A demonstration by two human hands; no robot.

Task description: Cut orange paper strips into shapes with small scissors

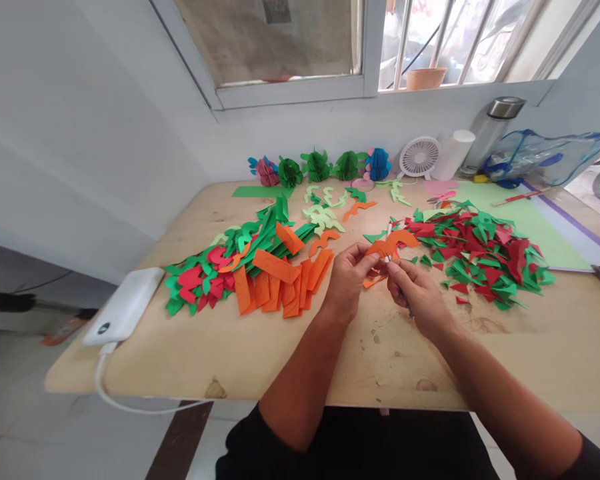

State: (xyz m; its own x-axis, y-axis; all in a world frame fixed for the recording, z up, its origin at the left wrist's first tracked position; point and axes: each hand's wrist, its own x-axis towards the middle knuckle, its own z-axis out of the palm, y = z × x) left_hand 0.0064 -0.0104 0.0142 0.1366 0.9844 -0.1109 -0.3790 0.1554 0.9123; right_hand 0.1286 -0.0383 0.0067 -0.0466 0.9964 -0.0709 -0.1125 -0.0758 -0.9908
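Observation:
My left hand (pixel 349 277) pinches a wavy orange paper piece (pixel 403 239) between thumb and fingers. Right beside it, my right hand (pixel 414 287) is closed around a slim tool (pixel 410 308) with a dark blue end; a pale, metallic bit shows at the fingertips against the orange paper. My fingers hide most of it, so its kind is unclear. Under the hands lie orange scraps (pixel 374 279). To the left are folded orange paper strips (pixel 275 283) with drawn lines. Nearest to my right hand is a heap of red and green paper scraps (pixel 485 250).
Green strips (pixel 269 230) and red and green cutouts (pixel 200 283) lie left. Light green cutouts (pixel 324 217) are further back. Paper figures (pixel 316 165), a small fan (pixel 420 158) and a bottle (pixel 493 133) line the wall. A white power bank (pixel 125 307) sits at the left edge.

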